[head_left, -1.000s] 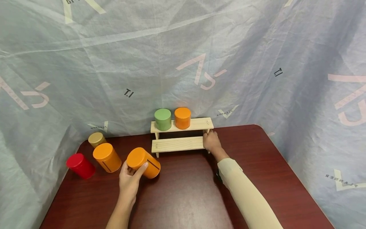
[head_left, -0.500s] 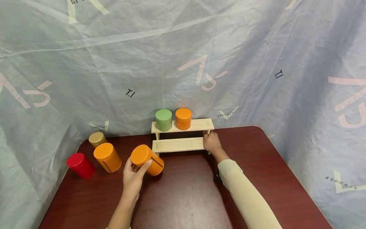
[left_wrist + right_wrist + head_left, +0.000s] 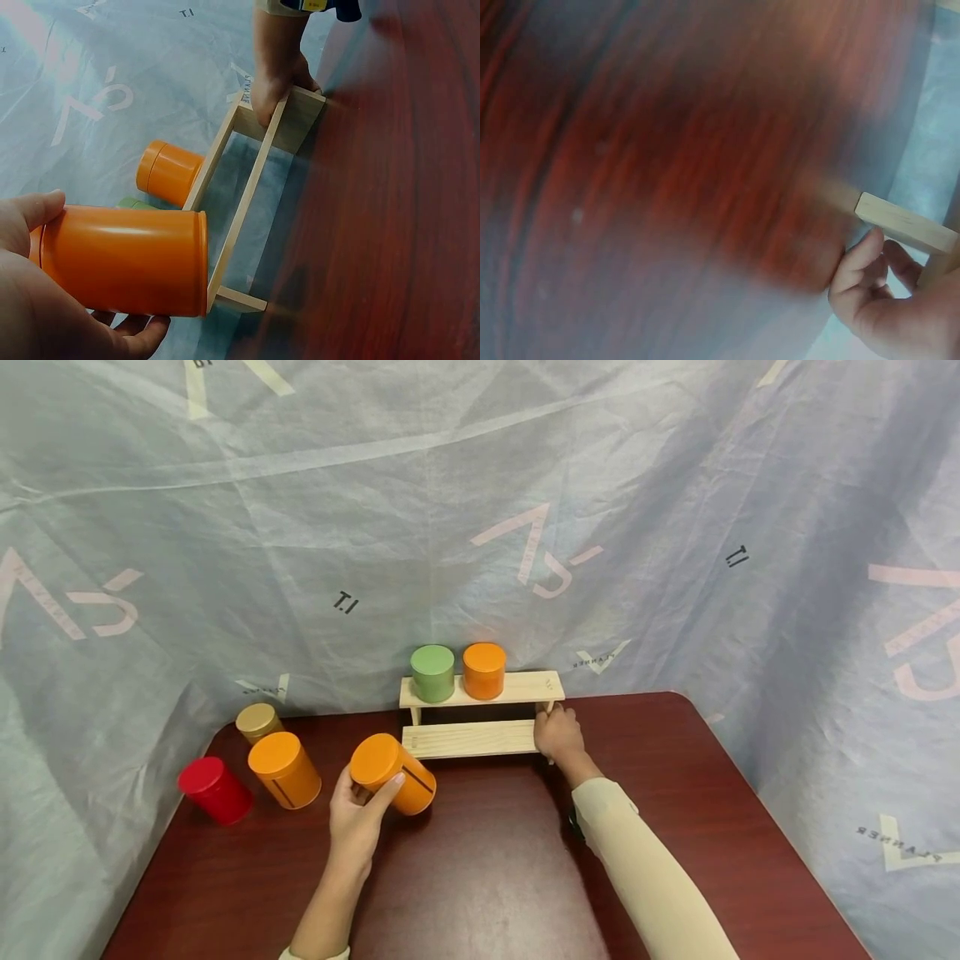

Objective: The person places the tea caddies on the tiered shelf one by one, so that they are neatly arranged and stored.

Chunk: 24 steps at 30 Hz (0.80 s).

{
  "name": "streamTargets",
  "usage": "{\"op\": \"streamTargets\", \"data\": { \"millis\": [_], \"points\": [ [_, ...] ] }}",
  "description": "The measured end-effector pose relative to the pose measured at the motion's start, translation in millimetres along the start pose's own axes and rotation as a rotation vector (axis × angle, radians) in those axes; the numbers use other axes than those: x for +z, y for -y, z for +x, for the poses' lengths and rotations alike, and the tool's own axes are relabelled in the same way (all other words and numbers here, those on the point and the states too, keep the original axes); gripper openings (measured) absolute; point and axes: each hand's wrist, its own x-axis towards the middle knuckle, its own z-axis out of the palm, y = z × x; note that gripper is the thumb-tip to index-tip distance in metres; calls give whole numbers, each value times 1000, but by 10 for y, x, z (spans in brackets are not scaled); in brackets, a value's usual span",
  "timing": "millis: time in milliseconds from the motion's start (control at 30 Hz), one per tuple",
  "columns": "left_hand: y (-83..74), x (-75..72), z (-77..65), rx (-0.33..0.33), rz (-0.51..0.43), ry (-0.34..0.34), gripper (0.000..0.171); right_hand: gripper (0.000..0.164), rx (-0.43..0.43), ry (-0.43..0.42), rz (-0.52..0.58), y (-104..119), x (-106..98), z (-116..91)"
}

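Note:
My left hand (image 3: pixel 356 817) grips a tall orange canister (image 3: pixel 408 785) from its left side, thumb on the near face. The canister leans, its lid toward the upper left, in front of a two-tier wooden shelf (image 3: pixel 468 739). At the shelf's right end, my right hand (image 3: pixel 558 732) holds the lower tier beside its leg; the right wrist view shows curled fingers (image 3: pixel 861 259) next to that wooden leg (image 3: pixel 904 221). On the upper tier stand a short green tin (image 3: pixel 432 677) and a short orange tin (image 3: pixel 484 673), side by side.
To the left on the dark red-brown table (image 3: pixel 480 877) stand a red canister (image 3: pixel 217 792), a second tall orange canister (image 3: pixel 287 772) and a gold tin (image 3: pixel 258 723), partly hidden behind it. A grey printed cloth (image 3: pixel 420 510) hangs behind the table and along its sides.
My left hand has carried the orange canister a little to the right and toward the shelf. My right hand stays at the shelf's right end.

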Motion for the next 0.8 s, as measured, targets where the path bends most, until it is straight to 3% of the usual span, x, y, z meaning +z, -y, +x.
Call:
{"op": "streamTargets", "data": {
  "millis": [267, 800],
  "points": [
    [-29, 106, 22, 19, -12, 23, 61, 70, 30, 31, 9, 20, -19, -1],
    [-66, 348, 62, 61, -44, 76, 62, 66, 23, 8, 0, 47, -19, -18]
  ]
}}
